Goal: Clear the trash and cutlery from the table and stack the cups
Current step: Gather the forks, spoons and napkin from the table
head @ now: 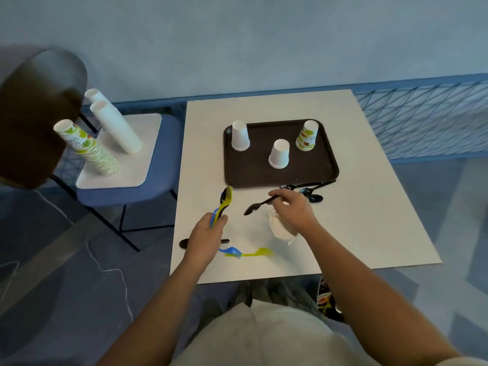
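My left hand (206,236) grips a bundle of cutlery (224,204): a yellow fork, a blue piece and a black spoon, pointing up. My right hand (293,207) holds a black spoon (257,206) by its handle, bowl to the left, with a crumpled white napkin (281,228) tucked under its palm. On the white table (369,220) lie a blue fork (232,251), a yellow fork (260,252), a black utensil (184,243) partly under my left wrist, and several black spoons (310,192). Two white cups (240,136) (279,154) and a printed cup stack (307,136) stand upside down on the brown tray (264,175).
A blue chair (148,188) to the left of the table carries a white board with two leaning stacks of white cups (116,125) and a stack of printed cups (89,149). A blue mesh fence (422,120) runs behind the table. A dark bag (328,299) sits under the table's near edge.
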A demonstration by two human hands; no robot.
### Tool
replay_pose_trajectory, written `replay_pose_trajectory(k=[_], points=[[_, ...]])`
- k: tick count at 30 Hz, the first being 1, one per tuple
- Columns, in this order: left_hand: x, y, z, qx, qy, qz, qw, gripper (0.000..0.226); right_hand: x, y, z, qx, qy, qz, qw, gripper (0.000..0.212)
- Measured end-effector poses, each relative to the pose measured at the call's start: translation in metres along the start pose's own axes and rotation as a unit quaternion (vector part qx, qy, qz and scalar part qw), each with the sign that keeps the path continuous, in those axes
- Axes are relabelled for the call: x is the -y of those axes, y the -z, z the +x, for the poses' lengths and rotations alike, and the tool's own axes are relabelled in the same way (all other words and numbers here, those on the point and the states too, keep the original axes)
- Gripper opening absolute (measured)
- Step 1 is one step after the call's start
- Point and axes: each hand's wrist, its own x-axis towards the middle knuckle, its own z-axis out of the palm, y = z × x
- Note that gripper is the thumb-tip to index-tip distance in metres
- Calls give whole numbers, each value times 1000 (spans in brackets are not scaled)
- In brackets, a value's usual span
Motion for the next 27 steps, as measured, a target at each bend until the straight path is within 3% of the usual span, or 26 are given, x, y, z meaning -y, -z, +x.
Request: replay_pose_trajectory(k=[8, 16, 22, 27], points=[[-15, -73, -38, 66, -30, -7, 997, 29, -61, 73, -60, -117, -45, 56, 991, 11], [-23, -205, -113, 133, -53, 33, 989, 31, -173, 167, -141, -163, -123, 75, 976, 52], [-12, -322, -192, 191, -37, 44, 980, 34, -273, 244, -216, -146, -190, 90, 967, 46], [6, -376, -224, 216, 11, 58, 975, 32, -334, 267, -256, -61, -274, 68, 957, 50]])
